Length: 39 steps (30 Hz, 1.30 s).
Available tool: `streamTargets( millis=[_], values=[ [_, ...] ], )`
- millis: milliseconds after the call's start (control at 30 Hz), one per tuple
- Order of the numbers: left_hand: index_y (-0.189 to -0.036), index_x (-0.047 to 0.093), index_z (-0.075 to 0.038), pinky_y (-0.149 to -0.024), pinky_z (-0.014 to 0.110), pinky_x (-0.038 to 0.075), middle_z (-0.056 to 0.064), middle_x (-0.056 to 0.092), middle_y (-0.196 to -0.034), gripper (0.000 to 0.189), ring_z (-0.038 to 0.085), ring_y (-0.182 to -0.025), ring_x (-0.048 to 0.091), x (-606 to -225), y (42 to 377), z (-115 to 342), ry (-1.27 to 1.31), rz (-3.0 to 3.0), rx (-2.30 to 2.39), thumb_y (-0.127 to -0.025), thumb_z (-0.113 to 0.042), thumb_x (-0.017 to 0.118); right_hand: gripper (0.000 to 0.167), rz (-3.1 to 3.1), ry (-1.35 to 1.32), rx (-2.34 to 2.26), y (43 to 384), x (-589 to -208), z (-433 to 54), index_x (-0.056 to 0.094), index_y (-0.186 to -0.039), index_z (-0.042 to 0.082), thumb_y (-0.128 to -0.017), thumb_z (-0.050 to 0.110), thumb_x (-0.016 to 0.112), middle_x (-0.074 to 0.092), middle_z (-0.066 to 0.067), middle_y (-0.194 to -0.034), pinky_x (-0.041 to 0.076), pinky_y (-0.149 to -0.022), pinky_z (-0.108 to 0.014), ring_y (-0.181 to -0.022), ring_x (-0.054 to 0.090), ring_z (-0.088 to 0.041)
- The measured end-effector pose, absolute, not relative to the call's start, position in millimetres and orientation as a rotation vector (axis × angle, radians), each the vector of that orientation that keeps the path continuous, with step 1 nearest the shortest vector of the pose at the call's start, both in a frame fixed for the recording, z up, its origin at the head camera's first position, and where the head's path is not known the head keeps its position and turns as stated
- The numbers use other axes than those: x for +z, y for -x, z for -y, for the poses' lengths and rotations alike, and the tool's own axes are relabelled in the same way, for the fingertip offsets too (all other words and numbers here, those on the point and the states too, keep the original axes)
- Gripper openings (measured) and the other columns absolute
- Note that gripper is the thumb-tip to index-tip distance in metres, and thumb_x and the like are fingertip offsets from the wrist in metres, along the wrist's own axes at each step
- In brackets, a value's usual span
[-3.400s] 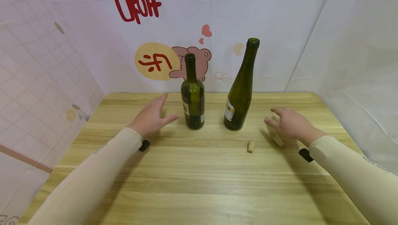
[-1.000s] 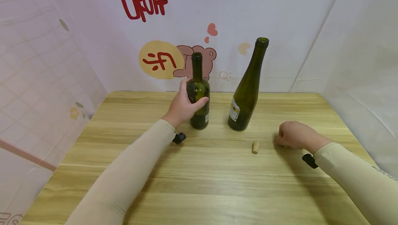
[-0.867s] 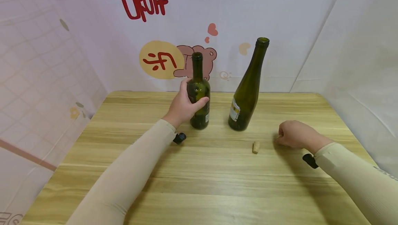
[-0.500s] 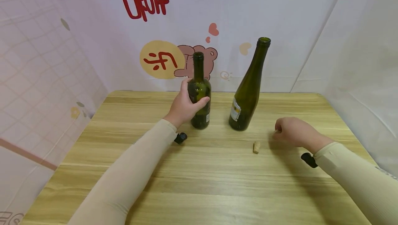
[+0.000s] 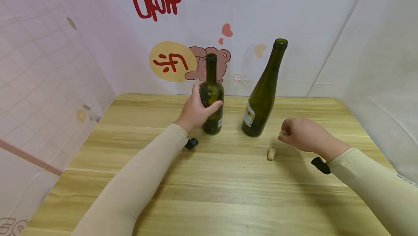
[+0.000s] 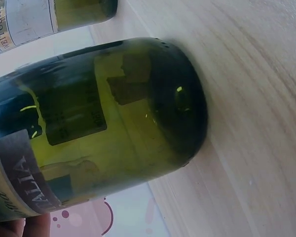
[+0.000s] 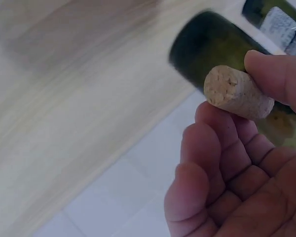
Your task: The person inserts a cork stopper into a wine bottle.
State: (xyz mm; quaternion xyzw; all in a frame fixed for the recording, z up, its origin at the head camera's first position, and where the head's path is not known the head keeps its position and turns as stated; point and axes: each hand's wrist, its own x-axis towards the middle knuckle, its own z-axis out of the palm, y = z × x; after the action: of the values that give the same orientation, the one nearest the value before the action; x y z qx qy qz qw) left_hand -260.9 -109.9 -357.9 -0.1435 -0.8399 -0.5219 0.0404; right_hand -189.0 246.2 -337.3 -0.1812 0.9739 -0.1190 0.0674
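A dark green wine bottle [image 5: 211, 123] stands upright near the back of the table, and my left hand [image 5: 197, 111] grips it around the body and shoulder. In the left wrist view the same wine bottle [image 6: 123, 113] fills much of the picture, its base on the wood. Between thumb and fingers my right hand [image 5: 303, 134] pinches a cork [image 7: 237, 94], raised above the table to the right of the second bottle. That taller green bottle [image 5: 261, 100] has an uncovered mouth and a torn white label. Below and left of my right hand, another cork [image 5: 271, 154] lies on the wood.
The wooden table [image 5: 209, 192] ends at a back edge close behind both bottles. A white printed cloth [image 5: 294, 11] hangs behind and at the sides. Black wrist cameras [image 5: 321, 165] hang under both wrists.
Since the earliest frame, my left hand has closed around the left bottle. My right hand has picked up one cork and moved up and left with it. Both bottles stay standing.
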Motion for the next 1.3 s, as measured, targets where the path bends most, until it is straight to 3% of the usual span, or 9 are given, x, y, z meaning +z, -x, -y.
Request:
streamTargets(
  millis=[667,1033,1300],
  values=[
    [-0.158,0.023,-0.026,-0.107,0.057,0.052,0.008,0.061,-0.137,0.089,0.026,-0.12,0.065,-361,261,111,0.475,2.55,-1.576,-0.092,-0.053,0.076,0.015,-2.962,0.683,-0.37,177,-312,-200,0.07,-0.094,0.012,-0.093,0.025,0.076,0.062,0.008,-0.072,0.048,-0.065,-0.031,-0.064,0.054,-0.009],
    [-0.158,0.022,-0.024,-0.107,0.058,0.051,0.008,0.061,-0.137,0.09,0.027,-0.12,0.065,-363,261,112,0.49,2.542,-1.574,-0.092,-0.053,0.076,0.023,-2.991,0.754,-0.407,178,-297,-172,0.073,-0.105,0.007,-0.096,0.027,0.077,0.073,0.004,-0.086,0.057,-0.075,-0.04,-0.076,0.066,-0.011],
    [-0.158,0.022,-0.024,-0.107,0.059,0.051,0.008,0.061,-0.137,0.092,0.027,-0.12,0.065,-362,260,112,0.488,2.543,-1.578,-0.091,-0.055,0.076,0.023,-2.996,0.718,-0.567,180,-283,-152,0.071,-0.108,0.004,-0.097,0.025,0.076,0.068,0.003,-0.079,0.053,-0.076,-0.038,-0.068,0.059,-0.011]
  ],
)
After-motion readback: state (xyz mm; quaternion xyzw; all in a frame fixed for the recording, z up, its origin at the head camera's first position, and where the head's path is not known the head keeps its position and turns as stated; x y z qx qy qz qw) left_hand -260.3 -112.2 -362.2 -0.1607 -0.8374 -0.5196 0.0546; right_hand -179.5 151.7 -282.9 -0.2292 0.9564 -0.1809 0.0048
